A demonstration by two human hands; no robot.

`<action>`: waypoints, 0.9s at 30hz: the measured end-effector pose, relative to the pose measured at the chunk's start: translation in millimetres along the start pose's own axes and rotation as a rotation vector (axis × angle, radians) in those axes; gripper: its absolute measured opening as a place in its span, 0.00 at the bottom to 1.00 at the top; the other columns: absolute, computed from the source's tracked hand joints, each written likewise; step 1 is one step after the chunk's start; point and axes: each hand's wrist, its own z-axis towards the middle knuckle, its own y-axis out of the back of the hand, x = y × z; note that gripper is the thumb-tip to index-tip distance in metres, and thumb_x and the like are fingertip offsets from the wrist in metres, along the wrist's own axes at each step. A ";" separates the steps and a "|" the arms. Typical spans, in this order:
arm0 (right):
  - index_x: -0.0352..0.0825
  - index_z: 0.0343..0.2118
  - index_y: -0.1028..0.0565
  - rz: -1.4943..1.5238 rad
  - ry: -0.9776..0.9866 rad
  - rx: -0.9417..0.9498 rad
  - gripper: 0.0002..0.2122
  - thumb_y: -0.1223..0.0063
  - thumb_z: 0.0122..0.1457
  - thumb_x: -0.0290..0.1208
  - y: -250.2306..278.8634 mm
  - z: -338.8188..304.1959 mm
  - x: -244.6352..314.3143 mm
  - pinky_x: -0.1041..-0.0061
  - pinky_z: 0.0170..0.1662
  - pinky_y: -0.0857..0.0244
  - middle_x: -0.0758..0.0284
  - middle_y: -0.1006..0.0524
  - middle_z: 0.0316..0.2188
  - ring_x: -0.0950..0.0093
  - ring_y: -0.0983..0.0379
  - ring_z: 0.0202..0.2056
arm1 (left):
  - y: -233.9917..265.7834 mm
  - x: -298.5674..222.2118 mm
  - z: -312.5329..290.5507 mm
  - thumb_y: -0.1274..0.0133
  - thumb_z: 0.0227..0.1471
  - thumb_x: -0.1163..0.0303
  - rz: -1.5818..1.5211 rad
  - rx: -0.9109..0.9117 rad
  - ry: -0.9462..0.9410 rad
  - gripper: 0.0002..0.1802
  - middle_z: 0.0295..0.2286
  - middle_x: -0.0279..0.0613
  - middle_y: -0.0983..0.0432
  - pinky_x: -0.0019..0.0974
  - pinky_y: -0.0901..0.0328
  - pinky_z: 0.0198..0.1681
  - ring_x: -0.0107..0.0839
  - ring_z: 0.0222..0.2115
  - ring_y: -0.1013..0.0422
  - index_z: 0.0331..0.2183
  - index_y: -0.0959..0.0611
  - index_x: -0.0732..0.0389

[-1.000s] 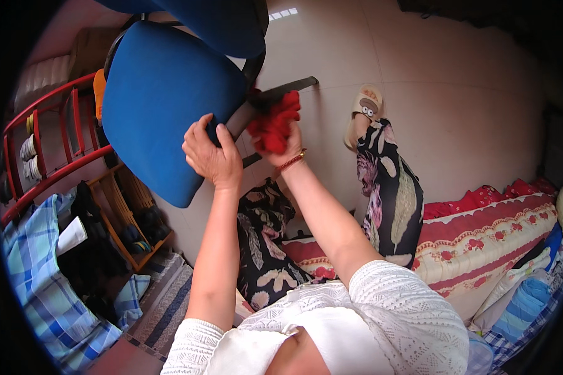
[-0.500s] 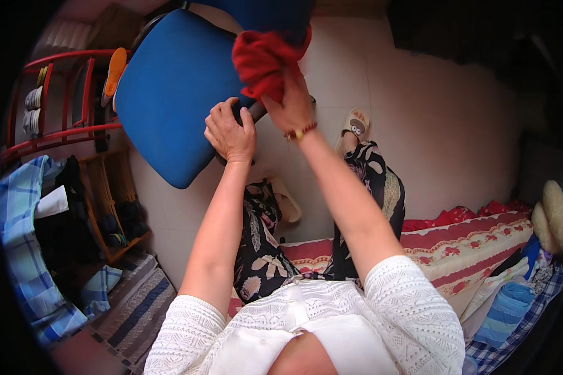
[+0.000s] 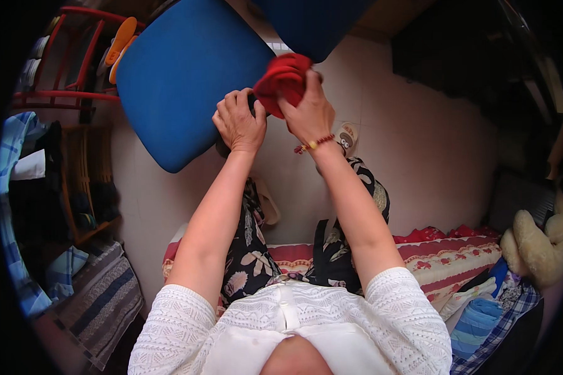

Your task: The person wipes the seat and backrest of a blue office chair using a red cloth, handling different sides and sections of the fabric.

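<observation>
A crumpled red cloth (image 3: 286, 81) is bunched in my right hand (image 3: 313, 117), whose fingers are closed round it. The cloth is beside a dark part of a blue chair (image 3: 191, 75); whether it touches that part I cannot tell. My left hand (image 3: 241, 122) grips the chair at the right edge of its blue seat, the thumb near a black piece. Most of what lies under that palm is hidden. Beyond the cloth, a second blue padded part (image 3: 313, 25) shows at the top, probably the backrest.
At the left stand a red metal rack (image 3: 94, 56) with orange-soled shoes (image 3: 120, 40) beside it and a wooden shelf (image 3: 84, 181). Below lies a striped mat (image 3: 100, 300). A floral-covered bed edge (image 3: 444, 259) runs behind my legs, with a plush toy (image 3: 538, 244) at the right.
The red cloth has moved right and slightly down with my right hand. My left hand still grips the chair, and the whole view has shifted a little.
</observation>
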 end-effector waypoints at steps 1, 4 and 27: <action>0.39 0.50 0.34 -0.029 -0.040 0.049 0.28 0.44 0.48 0.47 -5.3 7.1 0.6 0.55 0.44 0.31 0.53 0.22 0.41 0.50 0.25 0.41 | 1.1 0.7 -0.4 0.48 0.50 0.58 0.003 0.007 -0.001 0.15 0.43 0.32 0.30 0.42 0.46 0.54 0.35 0.48 0.37 0.42 0.22 0.46; 0.36 0.44 0.27 -0.062 -0.351 0.138 0.22 0.47 0.48 0.43 -25.6 43.0 -28.8 0.56 0.47 0.32 0.50 0.22 0.39 0.48 0.26 0.42 | 2.2 -2.8 0.8 0.48 0.50 0.58 -0.004 0.021 -0.007 0.15 0.43 0.32 0.30 0.42 0.47 0.55 0.35 0.48 0.37 0.42 0.22 0.46; 0.32 0.50 0.31 0.214 -0.176 0.513 0.21 0.47 0.58 0.39 14.4 2.6 -67.7 0.69 0.48 0.33 0.56 0.23 0.44 0.62 0.25 0.44 | 5.9 3.0 -5.4 0.46 0.47 0.62 -0.076 -0.011 0.006 0.16 0.40 0.32 0.30 0.41 0.46 0.51 0.33 0.45 0.36 0.41 0.22 0.49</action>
